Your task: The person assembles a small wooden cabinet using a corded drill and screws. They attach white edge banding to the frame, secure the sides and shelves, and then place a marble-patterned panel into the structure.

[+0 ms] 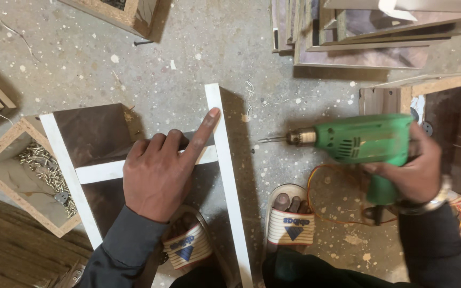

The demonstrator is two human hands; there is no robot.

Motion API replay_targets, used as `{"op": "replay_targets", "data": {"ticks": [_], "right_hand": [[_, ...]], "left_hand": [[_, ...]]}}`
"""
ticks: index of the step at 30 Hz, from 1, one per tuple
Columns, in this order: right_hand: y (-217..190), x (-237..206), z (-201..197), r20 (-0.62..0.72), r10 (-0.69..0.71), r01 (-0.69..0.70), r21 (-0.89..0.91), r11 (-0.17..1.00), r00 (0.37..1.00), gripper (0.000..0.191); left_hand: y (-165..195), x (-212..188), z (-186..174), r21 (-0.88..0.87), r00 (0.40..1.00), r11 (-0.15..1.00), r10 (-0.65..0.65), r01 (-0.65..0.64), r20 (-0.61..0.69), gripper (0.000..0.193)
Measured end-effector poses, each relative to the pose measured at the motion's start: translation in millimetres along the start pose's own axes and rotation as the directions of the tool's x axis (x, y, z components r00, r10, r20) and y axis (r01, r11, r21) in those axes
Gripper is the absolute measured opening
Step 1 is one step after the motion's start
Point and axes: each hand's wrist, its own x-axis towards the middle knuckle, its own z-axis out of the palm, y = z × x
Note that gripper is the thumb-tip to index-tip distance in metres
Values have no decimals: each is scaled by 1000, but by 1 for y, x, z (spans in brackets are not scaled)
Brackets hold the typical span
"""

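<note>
Floor (198, 48): dusty speckled concrete | left hand (161, 170) flat on frame (225, 160) | right hand (414, 168) gripping drill (358, 141)

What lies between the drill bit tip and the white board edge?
In the head view, only bare dusty floor separates the drill bit from the white board edge.

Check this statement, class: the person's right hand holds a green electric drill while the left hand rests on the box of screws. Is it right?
Not quite. The head view shows the left hand on the white-edged wooden frame; the box of screws sits untouched beside it. The right hand does hold the green electric drill.
</note>
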Motion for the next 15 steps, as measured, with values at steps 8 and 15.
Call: {"op": "replay_targets", "data": {"ticks": [8,15], "right_hand": [[2,11,-7,78,-6,4,27,1000,997,55],[-7,-23,17,-21,267,-258,195,946,963,54]], "left_hand": [[-2,7,-11,-130,990,991,2,16,139,89],[14,35,-48,-475,996,880,63,-24,65,64]]}}
